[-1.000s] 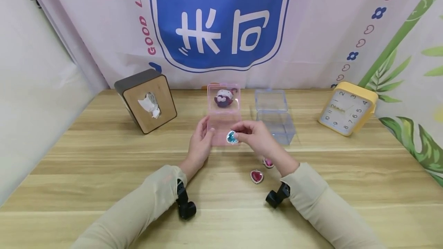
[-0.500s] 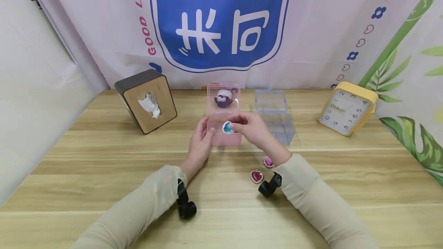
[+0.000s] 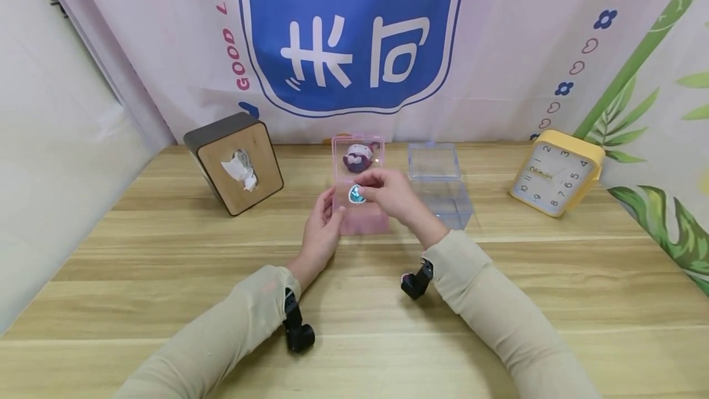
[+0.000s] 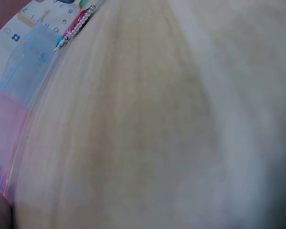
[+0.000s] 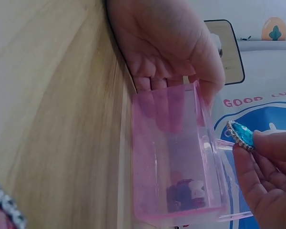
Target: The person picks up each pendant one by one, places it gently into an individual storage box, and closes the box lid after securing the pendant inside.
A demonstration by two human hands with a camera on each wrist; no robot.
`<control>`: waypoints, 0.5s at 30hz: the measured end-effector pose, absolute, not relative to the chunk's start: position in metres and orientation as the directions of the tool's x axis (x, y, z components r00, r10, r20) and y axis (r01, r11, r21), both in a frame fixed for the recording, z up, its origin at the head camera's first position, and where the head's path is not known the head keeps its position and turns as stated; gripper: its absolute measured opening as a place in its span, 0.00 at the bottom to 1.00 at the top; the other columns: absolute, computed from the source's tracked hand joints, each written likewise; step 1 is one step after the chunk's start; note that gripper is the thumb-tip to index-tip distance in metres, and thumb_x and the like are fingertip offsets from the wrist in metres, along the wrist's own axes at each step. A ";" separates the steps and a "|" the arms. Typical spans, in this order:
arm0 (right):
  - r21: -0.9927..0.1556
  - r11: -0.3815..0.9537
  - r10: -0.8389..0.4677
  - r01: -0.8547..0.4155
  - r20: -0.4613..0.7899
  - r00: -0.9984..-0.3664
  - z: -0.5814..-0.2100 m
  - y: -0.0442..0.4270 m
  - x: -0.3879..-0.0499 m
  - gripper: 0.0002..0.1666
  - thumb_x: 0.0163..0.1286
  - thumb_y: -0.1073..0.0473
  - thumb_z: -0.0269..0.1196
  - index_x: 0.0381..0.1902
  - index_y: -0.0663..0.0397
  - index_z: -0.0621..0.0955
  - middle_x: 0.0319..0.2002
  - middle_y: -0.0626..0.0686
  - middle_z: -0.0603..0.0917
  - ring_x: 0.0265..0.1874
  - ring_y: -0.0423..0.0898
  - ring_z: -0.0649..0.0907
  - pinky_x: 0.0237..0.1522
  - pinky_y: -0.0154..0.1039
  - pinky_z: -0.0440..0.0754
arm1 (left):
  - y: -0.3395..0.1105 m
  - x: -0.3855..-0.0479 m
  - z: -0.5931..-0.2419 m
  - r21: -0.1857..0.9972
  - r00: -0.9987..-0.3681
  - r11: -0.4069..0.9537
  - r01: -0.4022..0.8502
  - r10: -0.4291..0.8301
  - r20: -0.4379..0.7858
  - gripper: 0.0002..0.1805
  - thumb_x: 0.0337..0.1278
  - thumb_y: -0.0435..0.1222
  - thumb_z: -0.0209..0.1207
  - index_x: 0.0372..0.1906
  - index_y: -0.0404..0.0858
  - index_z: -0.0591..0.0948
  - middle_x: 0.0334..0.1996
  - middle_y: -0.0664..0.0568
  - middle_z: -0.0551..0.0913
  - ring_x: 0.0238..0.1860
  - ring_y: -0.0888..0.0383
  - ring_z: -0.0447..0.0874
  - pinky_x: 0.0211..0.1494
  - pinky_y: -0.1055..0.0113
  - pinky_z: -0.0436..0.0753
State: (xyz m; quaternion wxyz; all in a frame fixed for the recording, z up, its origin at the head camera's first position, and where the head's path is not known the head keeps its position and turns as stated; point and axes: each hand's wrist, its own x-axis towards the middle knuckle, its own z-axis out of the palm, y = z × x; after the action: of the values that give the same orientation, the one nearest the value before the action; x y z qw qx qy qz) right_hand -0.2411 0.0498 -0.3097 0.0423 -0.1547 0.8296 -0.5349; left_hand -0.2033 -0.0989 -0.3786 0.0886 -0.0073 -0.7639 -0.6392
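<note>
My right hand (image 3: 388, 196) pinches a blue heart-shaped gem pendant (image 3: 356, 194) with a sparkling border between thumb and fingers. It is held above the open pink plastic box (image 3: 362, 223), and the right wrist view shows the pendant (image 5: 240, 134) apart from the rim. My left hand (image 3: 321, 226) holds the box's left side, its thumb at the rim and its fingers along the outer wall. The box's lid stands raised at the back. A red gem (image 3: 407, 278) lies on the table, mostly covered by the right wrist camera.
A clear bluish box (image 3: 443, 202) stands open right of the pink one. A small purple-and-white figure (image 3: 358, 157) shows through the pink lid. A tissue box (image 3: 235, 165) is at the left, a yellow clock (image 3: 556, 174) at the right. A printed cloth hangs behind.
My right hand has carried the blue pendant up and leftward, away from me, over the pink box. The right forearm now hides the pink gem. My left hand keeps its place.
</note>
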 end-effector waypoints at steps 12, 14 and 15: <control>-0.839 0.493 -0.373 -0.230 0.035 -0.927 -0.312 0.044 -0.254 0.12 0.60 0.70 0.62 0.43 0.65 0.81 0.38 0.59 0.84 0.36 0.47 0.82 0.38 0.33 0.83 | -0.098 -0.204 -0.380 0.967 -0.978 0.199 0.161 -0.097 0.183 0.27 0.63 0.33 0.51 0.66 0.37 0.63 0.65 0.36 0.64 0.66 0.44 0.63 0.69 0.55 0.64; -0.825 0.512 -0.394 -0.241 0.024 -0.919 -0.314 0.043 -0.255 0.12 0.60 0.70 0.61 0.43 0.65 0.81 0.38 0.59 0.84 0.36 0.47 0.83 0.37 0.33 0.83 | -0.098 -0.204 -0.381 0.966 -0.977 0.199 0.163 -0.102 0.186 0.27 0.63 0.33 0.52 0.66 0.37 0.63 0.65 0.36 0.65 0.65 0.45 0.64 0.68 0.56 0.65; -0.816 0.521 -0.405 -0.251 0.022 -0.914 -0.314 0.043 -0.256 0.12 0.60 0.70 0.61 0.43 0.66 0.81 0.38 0.60 0.84 0.36 0.47 0.83 0.37 0.32 0.83 | -0.098 -0.204 -0.381 0.966 -0.976 0.197 0.169 -0.103 0.192 0.27 0.63 0.33 0.52 0.66 0.37 0.63 0.64 0.36 0.65 0.65 0.44 0.64 0.68 0.56 0.65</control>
State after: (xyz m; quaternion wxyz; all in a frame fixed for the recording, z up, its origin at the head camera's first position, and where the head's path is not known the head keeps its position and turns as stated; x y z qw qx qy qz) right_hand -0.2560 0.0430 -0.3142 0.0853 -0.1890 0.8680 -0.4513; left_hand -0.2038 -0.0976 -0.3810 0.1074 -0.0218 -0.7662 -0.6332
